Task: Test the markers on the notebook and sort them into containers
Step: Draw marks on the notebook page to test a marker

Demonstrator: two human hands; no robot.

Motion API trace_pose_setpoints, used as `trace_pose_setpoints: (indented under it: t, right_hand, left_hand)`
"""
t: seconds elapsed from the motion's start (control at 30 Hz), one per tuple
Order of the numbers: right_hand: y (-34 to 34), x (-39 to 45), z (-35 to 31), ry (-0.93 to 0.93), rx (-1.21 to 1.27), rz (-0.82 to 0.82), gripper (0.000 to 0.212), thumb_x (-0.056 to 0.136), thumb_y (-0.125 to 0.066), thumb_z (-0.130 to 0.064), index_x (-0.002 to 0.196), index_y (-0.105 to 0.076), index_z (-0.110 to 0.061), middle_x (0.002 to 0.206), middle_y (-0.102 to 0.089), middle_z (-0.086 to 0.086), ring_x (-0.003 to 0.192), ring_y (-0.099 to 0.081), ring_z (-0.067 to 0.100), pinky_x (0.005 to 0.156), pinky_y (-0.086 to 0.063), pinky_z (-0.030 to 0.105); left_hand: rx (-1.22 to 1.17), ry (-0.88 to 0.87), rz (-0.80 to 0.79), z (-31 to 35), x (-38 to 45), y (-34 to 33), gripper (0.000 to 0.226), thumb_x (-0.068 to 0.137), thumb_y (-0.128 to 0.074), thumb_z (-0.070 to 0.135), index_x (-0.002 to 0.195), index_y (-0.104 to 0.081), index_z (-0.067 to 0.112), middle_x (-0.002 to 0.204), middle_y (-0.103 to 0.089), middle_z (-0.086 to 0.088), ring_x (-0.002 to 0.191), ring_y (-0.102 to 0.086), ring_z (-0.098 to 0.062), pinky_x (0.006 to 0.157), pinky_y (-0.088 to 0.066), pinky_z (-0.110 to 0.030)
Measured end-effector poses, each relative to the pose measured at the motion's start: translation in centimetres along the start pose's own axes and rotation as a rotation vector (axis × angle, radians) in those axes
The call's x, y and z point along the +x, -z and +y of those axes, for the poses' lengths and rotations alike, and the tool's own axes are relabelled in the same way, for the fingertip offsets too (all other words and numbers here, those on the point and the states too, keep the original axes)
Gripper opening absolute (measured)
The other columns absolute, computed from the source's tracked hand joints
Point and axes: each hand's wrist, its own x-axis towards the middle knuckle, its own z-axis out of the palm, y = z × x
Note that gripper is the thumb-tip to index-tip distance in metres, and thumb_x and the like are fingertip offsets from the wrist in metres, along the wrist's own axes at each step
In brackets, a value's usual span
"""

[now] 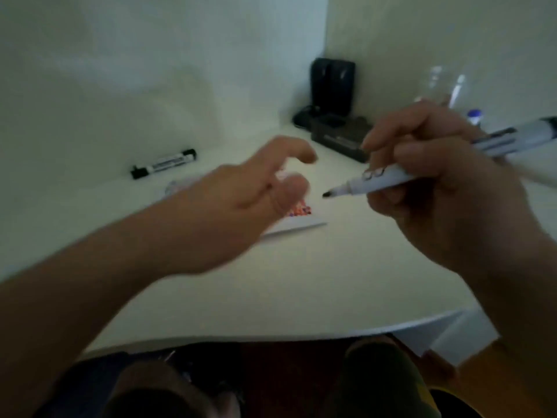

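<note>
Nearest the camera, below the front edge of the white table [271, 297], the person's knees show only as dark, blurred shapes. Above the table the left hand [256, 191] is smeared by motion; its fingers look loosely curled and apart, and nothing can be made out in them. It hangs over a white notebook [297, 226], hiding most of it, so that only the near right corner and a patch of red and blue scribbles show. The right hand [437, 182] has its fingers clamped round a white marker [388, 181], uncapped, its dark tip pointing left and slightly down, above the notebook and apart from it. The marker's back end runs off the right edge of the picture. Further back, near the table's left rear edge by the wall, a black marker [164, 163] lies capped on its side. In the far corner stand dark devices [331, 110], too dim to identify. At the far right are faint clear containers [446, 86], hard to make out, partly hidden behind the right hand.
</note>
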Motion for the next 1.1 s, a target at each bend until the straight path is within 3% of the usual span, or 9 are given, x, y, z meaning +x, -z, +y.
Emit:
trace_pose_setpoints:
  t: [0.1, 0.17, 0.3, 0.47, 0.63, 0.8, 0.93, 1.1]
  right_hand:
    - [-0.2, 3.5, 3.0, -0.206, 0.061, 0.077, 0.023, 0.084, -0.052, -0.010, 0.070, -0.070, -0.016, 0.060, -0.054, 0.007, 0.052, -0.047, 0.020, 0.047, -0.036, 0.026]
    - [-0.2, 5.3, 5.8, -0.351, -0.031, 0.032, 0.017, 0.083, -0.061, -0.012, 0.068, -0.069, -0.015, 0.059, -0.057, 0.007, 0.052, -0.051, 0.018, 0.048, -0.041, 0.023]
    - [-0.7, 6.4, 9.8, -0.512, -0.295, -0.059, 0.019, 0.078, -0.076, -0.011, 0.067, -0.061, -0.013, 0.055, -0.052, 0.008, 0.049, -0.042, 0.019, 0.046, -0.032, 0.024]
    - [-1.3, 6.3, 12.4, -0.529, -0.357, 0.029, 0.016, 0.085, -0.073, -0.003, 0.075, -0.061, -0.003, 0.062, -0.064, 0.015, 0.050, -0.056, 0.019, 0.045, -0.045, 0.025]
    - [-1.6, 6.4, 13.0, -0.537, -0.390, 0.065, 0.026, 0.084, -0.076, -0.003, 0.070, -0.055, 0.003, 0.063, -0.066, 0.022, 0.048, -0.059, 0.021, 0.044, -0.047, 0.024]
    - [-1.9, 6.4, 13.0, -0.551, -0.425, 0.056, 0.024, 0.084, -0.075, -0.002, 0.068, -0.056, -0.001, 0.059, -0.065, 0.016, 0.047, -0.058, 0.020, 0.044, -0.047, 0.023]
    - [-1.9, 6.4, 13.0, -0.515, -0.518, 0.048, 0.026, 0.084, -0.073, -0.004, 0.070, -0.053, 0.003, 0.059, -0.065, 0.016, 0.047, -0.058, 0.021, 0.043, -0.049, 0.025]
    - [-2.1, 6.3, 12.8, -0.515, -0.479, 0.043, 0.026, 0.077, -0.076, -0.007, 0.059, -0.057, -0.007, 0.058, -0.064, 0.019, 0.046, -0.057, 0.021, 0.042, -0.046, 0.024]
  left_hand:
    - [0.042, 0.196, 0.037, -7.1, 1.7, 2.3, 0.014, 0.104, -0.050, 0.045, 0.117, -0.050, 0.048, 0.071, -0.058, 0.009, 0.053, -0.048, -0.003, 0.054, -0.041, -0.020]
    - [0.157, 0.263, -0.080, -10.3, 3.0, 1.7, 0.010, 0.099, -0.059, 0.044, 0.107, -0.058, 0.048, 0.069, -0.058, 0.015, 0.057, -0.050, 0.001, 0.059, -0.039, -0.026]
    - [0.200, 0.248, -0.262, -13.5, 5.4, -1.4, 0.010, 0.089, -0.071, 0.053, 0.097, -0.069, 0.047, 0.067, -0.059, 0.019, 0.064, -0.054, 0.007, 0.060, -0.036, -0.022]
    - [0.110, 0.214, -0.308, -15.3, 6.5, -2.4, 0.014, 0.087, -0.075, 0.051, 0.097, -0.072, 0.042, 0.061, -0.060, 0.015, 0.053, -0.052, 0.000, 0.056, -0.040, -0.022]
    - [0.059, 0.197, -0.285, -16.3, 6.6, -2.7, 0.015, 0.087, -0.075, 0.051, 0.098, -0.073, 0.040, 0.057, -0.057, 0.015, 0.050, -0.050, -0.001, 0.051, -0.036, -0.014]
    - [0.061, 0.192, -0.296, -16.5, 6.6, -2.6, 0.016, 0.086, -0.074, 0.053, 0.097, -0.072, 0.041, 0.052, -0.055, 0.017, 0.049, -0.051, -0.001, 0.055, -0.038, -0.022]
    - [0.075, 0.179, -0.296, -16.6, 6.6, -2.6, 0.016, 0.086, -0.074, 0.054, 0.096, -0.071, 0.042, 0.052, -0.054, 0.021, 0.050, -0.051, 0.001, 0.053, -0.035, -0.018]
    - [0.073, 0.170, -0.291, -16.7, 6.7, -2.6, 0.016, 0.086, -0.074, 0.054, 0.095, -0.072, 0.041, 0.052, -0.054, 0.021, 0.050, -0.051, 0.002, 0.050, -0.034, -0.015]
